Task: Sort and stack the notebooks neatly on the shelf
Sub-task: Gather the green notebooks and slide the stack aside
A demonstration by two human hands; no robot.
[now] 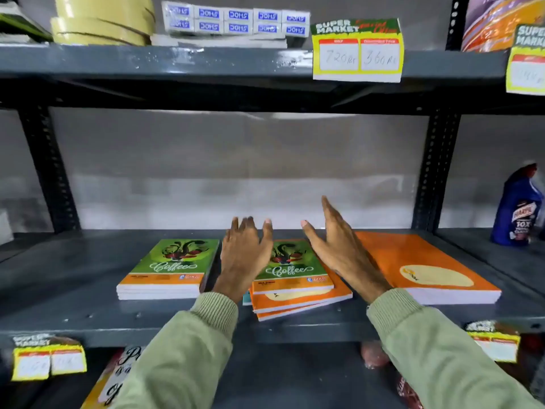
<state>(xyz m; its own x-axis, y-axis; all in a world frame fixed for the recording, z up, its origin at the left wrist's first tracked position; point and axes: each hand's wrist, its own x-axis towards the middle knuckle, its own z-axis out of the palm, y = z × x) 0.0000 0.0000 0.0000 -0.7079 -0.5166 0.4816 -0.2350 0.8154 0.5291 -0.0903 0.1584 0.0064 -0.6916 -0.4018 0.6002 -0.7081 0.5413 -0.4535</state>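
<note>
From the head camera, a grey metal shelf [73, 290] fills the middle of the view, with three groups of notebooks lying flat on it. At the left is a tidy green stack [169, 268] with "Coffee" covers, its edges squared. In the middle is a mixed pile [298, 293]: a green "Coffee" notebook on top of orange ones, fanned out of line, with a blue corner showing at its lower left. At the right, touching or just beside that pile, lies the orange stack [424, 267], larger in format, with a pale oval on the cover.

Both hands are above the mixed pile, palms turned toward each other and fingers spread. The left hand [246, 255] hangs over the gap between the green stack and the pile, empty and released. The right hand [339, 246] is over the pile's right side and the near corner of the orange stack, also empty with fingers extended; whether its edge touches a cover cannot be told. Green sleeves [188, 358] cover both forearms and hide part of the shelf's front lip.

At the far right of the shelf stands a blue bottle [517, 208], well apart from the notebooks. The board above carries tape rolls [103, 20], wrapped white boxes [236, 20] and a yellow price tag [357, 53]. More tags [48, 360] hang from the front lip below.
</note>
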